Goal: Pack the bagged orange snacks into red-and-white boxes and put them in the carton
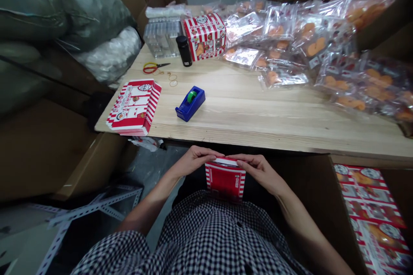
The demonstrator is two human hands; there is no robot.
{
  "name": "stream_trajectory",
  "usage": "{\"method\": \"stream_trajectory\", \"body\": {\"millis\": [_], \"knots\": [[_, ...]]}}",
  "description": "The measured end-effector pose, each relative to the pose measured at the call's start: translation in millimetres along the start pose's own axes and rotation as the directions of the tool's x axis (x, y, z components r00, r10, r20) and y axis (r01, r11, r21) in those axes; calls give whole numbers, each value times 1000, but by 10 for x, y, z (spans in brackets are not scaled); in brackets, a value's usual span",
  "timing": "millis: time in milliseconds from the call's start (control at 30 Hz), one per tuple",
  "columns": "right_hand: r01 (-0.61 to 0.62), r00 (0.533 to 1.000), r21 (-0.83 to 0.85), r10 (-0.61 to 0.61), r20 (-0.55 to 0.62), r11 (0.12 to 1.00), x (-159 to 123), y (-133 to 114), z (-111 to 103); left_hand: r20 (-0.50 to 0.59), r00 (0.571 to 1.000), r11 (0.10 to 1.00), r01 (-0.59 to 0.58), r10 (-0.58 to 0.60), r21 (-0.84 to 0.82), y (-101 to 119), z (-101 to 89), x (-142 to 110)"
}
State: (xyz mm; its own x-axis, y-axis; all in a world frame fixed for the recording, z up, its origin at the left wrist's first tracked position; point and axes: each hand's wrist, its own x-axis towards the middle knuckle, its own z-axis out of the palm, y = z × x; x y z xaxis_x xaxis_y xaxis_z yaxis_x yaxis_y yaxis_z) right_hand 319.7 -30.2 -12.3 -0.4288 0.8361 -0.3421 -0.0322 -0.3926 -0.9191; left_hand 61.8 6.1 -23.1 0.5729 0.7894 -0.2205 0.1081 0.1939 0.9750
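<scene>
Just below the near edge of the pine table (245, 129), at six o'clock, a red-and-white striped cardboard box (225, 180) is being clamped between the left hand (193, 161) and right hand (260, 172), while a blue tape dispenser (190, 103) is being left at eleven o'clock.

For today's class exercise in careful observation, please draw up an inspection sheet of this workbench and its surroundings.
Surface: pale wooden tabletop, edge just beyond the hands.
Job's things: red-and-white striped cardboard box, held between both hands.
Clutter: stack of flat striped cartons, blue tape dispenser, scissors, rubber bands, black bottle, clear plastic trays, bagged orange items.
Hands: left hand and right hand, fingers along the box's top.
Cables: nothing seen.
Surroundings: stuffed sacks, cardboard cartons, slotted metal angle frame, printed red sheets.
</scene>
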Motion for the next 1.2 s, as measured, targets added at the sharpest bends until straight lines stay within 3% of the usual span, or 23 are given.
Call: {"method": "stream_trajectory", "body": {"millis": [300, 633, 833, 1033, 1200], "knots": [[132, 988, -165, -116, 99, 977, -79, -88, -8, 120, 993, 1000, 2, 0, -12, 33, -19, -78], [300, 952, -434, -296, 78, 850, -280, 48, 32, 93, 973, 946, -226, 210, 234, 193, 89, -213], [365, 931, -610, -280, 234, 703, -278, 20, 40, 142, 937, 809, -347, 318, 475, 218, 161, -237], [389, 915, -667, -352, 197, 636, -290, 107, 8, 9, 942, 862, -311, 335, 400, 167, 374, -247], [371, 916, -708, -360, 175, 601, -385, 181, -4, 114, 914, 803, -398, 390, 444, 47, 361, -312]]}}
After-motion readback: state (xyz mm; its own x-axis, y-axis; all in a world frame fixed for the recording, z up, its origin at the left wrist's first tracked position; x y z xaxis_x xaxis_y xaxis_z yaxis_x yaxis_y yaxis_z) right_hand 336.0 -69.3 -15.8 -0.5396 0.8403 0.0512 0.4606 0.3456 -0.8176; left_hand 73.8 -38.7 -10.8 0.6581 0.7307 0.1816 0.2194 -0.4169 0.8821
